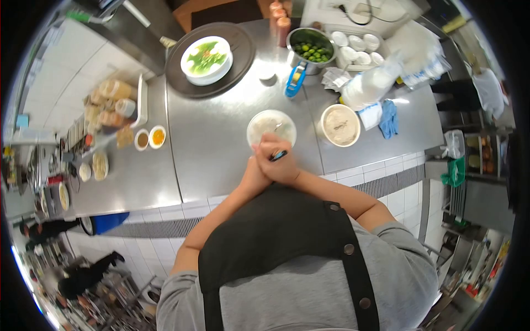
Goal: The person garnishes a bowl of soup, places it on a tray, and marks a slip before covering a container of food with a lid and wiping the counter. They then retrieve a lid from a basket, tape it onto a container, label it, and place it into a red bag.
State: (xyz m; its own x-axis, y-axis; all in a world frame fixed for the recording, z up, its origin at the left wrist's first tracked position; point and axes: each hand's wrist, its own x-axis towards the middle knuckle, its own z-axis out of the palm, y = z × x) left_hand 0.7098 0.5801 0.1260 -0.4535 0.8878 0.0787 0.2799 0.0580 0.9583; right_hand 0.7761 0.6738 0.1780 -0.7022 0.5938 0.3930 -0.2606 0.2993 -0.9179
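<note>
A white bowl with pale, whitish contents stands on the steel counter in front of me. My right hand is closed round a dark-handled utensil at the bowl's near rim. A small metal piece shows among the pale contents, perhaps the utensil's other end; its kind I cannot make out. My left hand lies against the right one, wrists close together. Its fingers are mostly hidden behind the right hand. To the right stands a tub of pale powder-like stuff.
At the back, a round brown tray bears a bowl of green leafy food. A pot of green fruit, a blue-handled tool, sauce bottles and a blue cloth surround the work area. Two small bowls sit left.
</note>
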